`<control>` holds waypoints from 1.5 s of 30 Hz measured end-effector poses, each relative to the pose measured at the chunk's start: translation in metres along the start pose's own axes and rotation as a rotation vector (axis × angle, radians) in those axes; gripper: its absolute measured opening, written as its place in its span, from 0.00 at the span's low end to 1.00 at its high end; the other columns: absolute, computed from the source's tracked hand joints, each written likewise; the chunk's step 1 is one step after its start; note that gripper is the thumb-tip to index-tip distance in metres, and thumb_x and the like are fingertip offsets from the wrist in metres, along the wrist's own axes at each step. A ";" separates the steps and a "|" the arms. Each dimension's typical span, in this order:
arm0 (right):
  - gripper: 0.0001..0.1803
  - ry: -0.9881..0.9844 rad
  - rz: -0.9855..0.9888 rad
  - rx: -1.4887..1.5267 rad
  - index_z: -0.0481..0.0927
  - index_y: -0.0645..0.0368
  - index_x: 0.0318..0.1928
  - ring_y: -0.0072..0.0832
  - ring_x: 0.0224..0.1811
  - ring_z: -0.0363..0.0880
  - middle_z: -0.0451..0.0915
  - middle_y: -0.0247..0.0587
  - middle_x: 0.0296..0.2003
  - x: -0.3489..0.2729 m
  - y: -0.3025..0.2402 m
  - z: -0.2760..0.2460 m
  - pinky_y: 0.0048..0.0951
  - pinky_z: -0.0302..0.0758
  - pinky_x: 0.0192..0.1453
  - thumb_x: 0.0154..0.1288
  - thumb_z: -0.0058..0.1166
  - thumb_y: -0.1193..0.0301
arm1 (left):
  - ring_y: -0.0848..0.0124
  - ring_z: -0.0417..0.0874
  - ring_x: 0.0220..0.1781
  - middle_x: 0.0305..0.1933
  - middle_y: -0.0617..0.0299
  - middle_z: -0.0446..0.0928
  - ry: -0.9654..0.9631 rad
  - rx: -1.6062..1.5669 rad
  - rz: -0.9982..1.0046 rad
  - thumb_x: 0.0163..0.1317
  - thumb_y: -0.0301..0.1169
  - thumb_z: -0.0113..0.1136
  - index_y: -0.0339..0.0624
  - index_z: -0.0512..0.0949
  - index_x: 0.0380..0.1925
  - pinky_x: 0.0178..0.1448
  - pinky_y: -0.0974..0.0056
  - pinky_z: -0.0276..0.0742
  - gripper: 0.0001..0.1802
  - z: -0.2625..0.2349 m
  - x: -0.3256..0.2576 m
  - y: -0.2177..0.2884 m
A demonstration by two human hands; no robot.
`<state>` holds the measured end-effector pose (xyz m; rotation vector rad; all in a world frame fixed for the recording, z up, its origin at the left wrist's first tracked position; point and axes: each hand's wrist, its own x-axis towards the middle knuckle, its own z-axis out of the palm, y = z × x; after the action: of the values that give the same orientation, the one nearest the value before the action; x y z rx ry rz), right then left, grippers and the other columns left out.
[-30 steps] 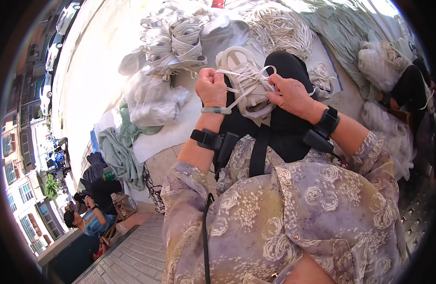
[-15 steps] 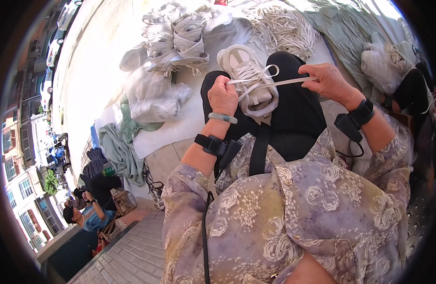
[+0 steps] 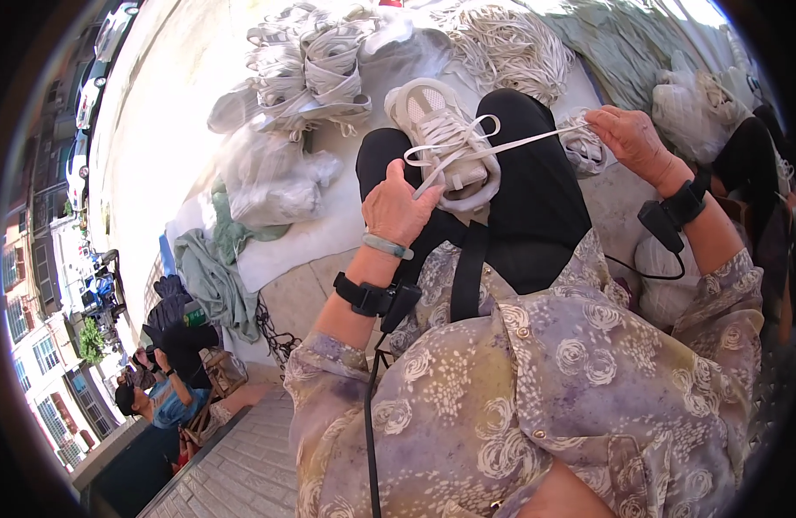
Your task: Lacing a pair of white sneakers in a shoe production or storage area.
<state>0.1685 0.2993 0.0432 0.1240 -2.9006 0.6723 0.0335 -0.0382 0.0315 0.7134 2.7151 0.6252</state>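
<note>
A pale beige sneaker (image 3: 454, 160) rests on my lap between my black-trousered knees, toe pointing away. Its white shoelace (image 3: 527, 140) stretches from the eyelets to my right hand (image 3: 631, 147), which pinches the end out to the right. Loose loops of lace stand over the tongue. My left hand (image 3: 398, 207) is at the shoe's near left side, thumb and forefinger a little apart. A strip of lace runs into it by the thumb, and the other fingers are curled out of sight. A bangle and a strapped black device are on my left wrist; another device is on the right.
Stacked laced shoes (image 3: 316, 65), clear plastic bags (image 3: 273, 177) and a heap of white laces (image 3: 506, 52) lie ahead. Another shoe (image 3: 582, 142) is beyond my right knee. Green cloth (image 3: 212, 276) lies left. A person (image 3: 161, 401) sits at lower left; another's dark-clad leg (image 3: 748, 155) is at right.
My right hand has moved outward to the right, drawing the lace longer. My left hand has shifted down and nearer, its thumb and forefinger spreading apart.
</note>
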 end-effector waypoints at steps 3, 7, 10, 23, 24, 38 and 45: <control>0.07 -0.055 0.018 -0.045 0.74 0.59 0.38 0.46 0.33 0.75 0.77 0.45 0.31 -0.007 0.013 -0.007 0.38 0.72 0.34 0.59 0.50 0.72 | 0.64 0.78 0.22 0.16 0.62 0.75 -0.057 0.019 0.056 0.52 0.41 0.61 0.39 0.76 0.36 0.29 0.62 0.70 0.18 -0.004 -0.005 -0.009; 0.07 -0.040 0.058 -0.062 0.74 0.59 0.38 0.46 0.34 0.75 0.77 0.46 0.31 -0.014 0.028 -0.011 0.39 0.71 0.35 0.60 0.49 0.71 | 0.61 0.77 0.23 0.17 0.59 0.74 -0.076 -0.053 0.131 0.55 0.36 0.57 0.45 0.78 0.24 0.28 0.60 0.69 0.07 -0.013 -0.011 -0.017; 0.07 -0.055 0.083 -0.102 0.74 0.59 0.38 0.47 0.34 0.75 0.77 0.46 0.31 -0.018 0.037 -0.015 0.40 0.71 0.36 0.61 0.48 0.70 | 0.56 0.77 0.25 0.19 0.57 0.74 -0.078 -0.030 0.195 0.55 0.35 0.55 0.47 0.77 0.24 0.29 0.57 0.69 0.07 -0.021 -0.012 -0.022; 0.10 -0.191 0.236 -0.201 0.72 0.62 0.29 0.52 0.29 0.72 0.73 0.52 0.23 -0.017 0.042 -0.020 0.42 0.67 0.32 0.61 0.49 0.66 | 0.53 0.77 0.29 0.23 0.55 0.77 -0.115 0.017 0.156 0.56 0.33 0.54 0.47 0.77 0.28 0.33 0.56 0.71 0.04 -0.029 -0.019 -0.050; 0.10 -0.189 0.239 -0.202 0.72 0.62 0.29 0.52 0.29 0.72 0.73 0.52 0.23 -0.018 0.046 -0.019 0.42 0.67 0.32 0.61 0.49 0.66 | 0.53 0.77 0.29 0.23 0.55 0.77 -0.116 0.018 0.159 0.56 0.33 0.54 0.47 0.77 0.28 0.33 0.56 0.71 0.04 -0.031 -0.018 -0.052; 0.07 -0.336 0.950 1.256 0.79 0.59 0.31 0.10 0.16 0.66 0.71 0.24 0.18 0.005 -0.047 0.024 0.14 0.63 0.17 0.59 0.55 0.68 | 0.67 0.77 0.22 0.20 0.56 0.76 -0.214 -0.313 0.298 0.53 0.26 0.56 0.38 0.78 0.31 0.30 0.67 0.71 0.06 0.007 -0.004 0.015; 0.04 -0.399 0.983 1.470 0.77 0.58 0.30 0.16 0.23 0.76 0.77 0.31 0.24 0.022 -0.088 0.068 0.19 0.77 0.28 0.59 0.54 0.72 | 0.75 0.75 0.19 0.16 0.60 0.75 -0.177 -0.264 0.232 0.50 0.24 0.52 0.36 0.77 0.41 0.28 0.69 0.71 0.15 0.038 0.019 0.030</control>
<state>0.1480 0.1891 0.0243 -1.1141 -1.8174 2.9361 0.0429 0.0080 0.0093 0.9701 2.3497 0.9069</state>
